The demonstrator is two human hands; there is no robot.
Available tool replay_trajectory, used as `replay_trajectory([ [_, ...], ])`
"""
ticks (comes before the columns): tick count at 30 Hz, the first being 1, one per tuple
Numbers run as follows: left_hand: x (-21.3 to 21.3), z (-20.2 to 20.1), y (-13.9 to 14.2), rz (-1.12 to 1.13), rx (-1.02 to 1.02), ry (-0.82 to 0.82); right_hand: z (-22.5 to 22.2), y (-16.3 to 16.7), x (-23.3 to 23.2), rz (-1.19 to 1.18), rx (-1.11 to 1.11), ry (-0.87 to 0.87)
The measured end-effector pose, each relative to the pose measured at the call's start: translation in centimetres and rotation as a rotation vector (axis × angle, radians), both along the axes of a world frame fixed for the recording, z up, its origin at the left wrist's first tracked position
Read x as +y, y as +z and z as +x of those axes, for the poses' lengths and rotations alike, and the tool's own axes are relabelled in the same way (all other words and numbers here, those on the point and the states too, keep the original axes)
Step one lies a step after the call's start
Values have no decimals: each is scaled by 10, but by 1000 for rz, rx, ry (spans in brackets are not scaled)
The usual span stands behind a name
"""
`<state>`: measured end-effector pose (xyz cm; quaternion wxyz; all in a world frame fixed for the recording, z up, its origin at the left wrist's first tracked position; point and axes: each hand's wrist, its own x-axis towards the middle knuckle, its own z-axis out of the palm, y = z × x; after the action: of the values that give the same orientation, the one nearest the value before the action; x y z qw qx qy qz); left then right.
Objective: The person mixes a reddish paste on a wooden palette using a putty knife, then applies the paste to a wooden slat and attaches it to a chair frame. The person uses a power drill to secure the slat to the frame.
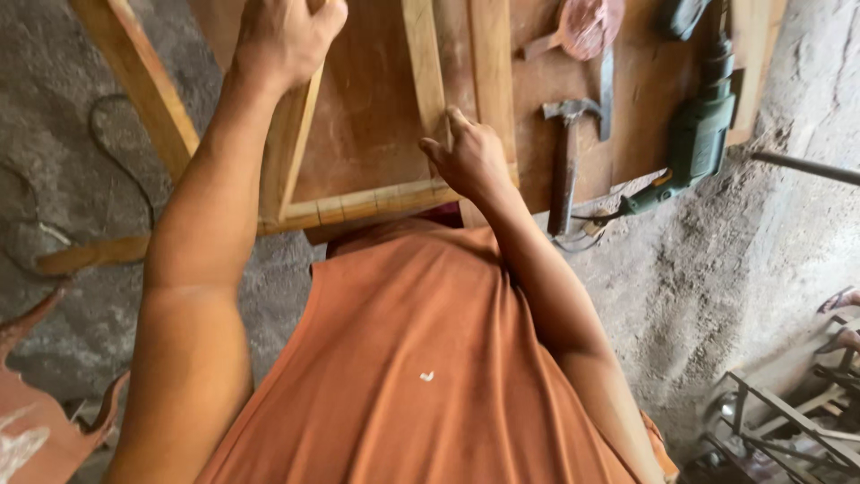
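Plainly, the fingers of the right hand (472, 159) are bent together and pressed down on a wooden slat (424, 63), fingertips pinching where that slat meets the cross rail (358, 204) running along the near edge of the bench (372, 116). Whether the thumb wraps under the rail cannot be told; it is hidden behind the knuckles. The slat's long axis runs away from the fingers toward the far edge of the bench, slightly tilted leftward, so the hand sits at its near end. A second, wider slat (491, 72) lies just beside it on the right, parallel.

Further out, the left hand (285, 34) is closed around the upper part of the side rail (288, 143) of the same wooden frame, fingers curled over it, knuckles up. That rail also runs from near to far, and joins the cross rail at the frame's near left corner. The right hand is the nearer one to the slat joint; the left is well apart from it, at the far left.

To the right of the slats lie a hammer (566, 161), handle pointing to the near edge, and a green power drill (699, 134) by the bench's right edge, its cord hanging off. A pink round object (587, 25) sits at the far edge. Between the slat and the side rail the board is bare.
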<state>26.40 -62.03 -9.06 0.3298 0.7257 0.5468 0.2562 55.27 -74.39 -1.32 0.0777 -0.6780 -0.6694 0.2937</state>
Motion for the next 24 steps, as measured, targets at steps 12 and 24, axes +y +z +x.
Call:
replay_trajectory([
  [12, -21, 126, 62, -372, 122, -303, 228, -58, 21, 281, -178, -421],
  [24, -8, 242, 67, -508, 616, -604, 222, -25, 21, 439, -26, -112],
])
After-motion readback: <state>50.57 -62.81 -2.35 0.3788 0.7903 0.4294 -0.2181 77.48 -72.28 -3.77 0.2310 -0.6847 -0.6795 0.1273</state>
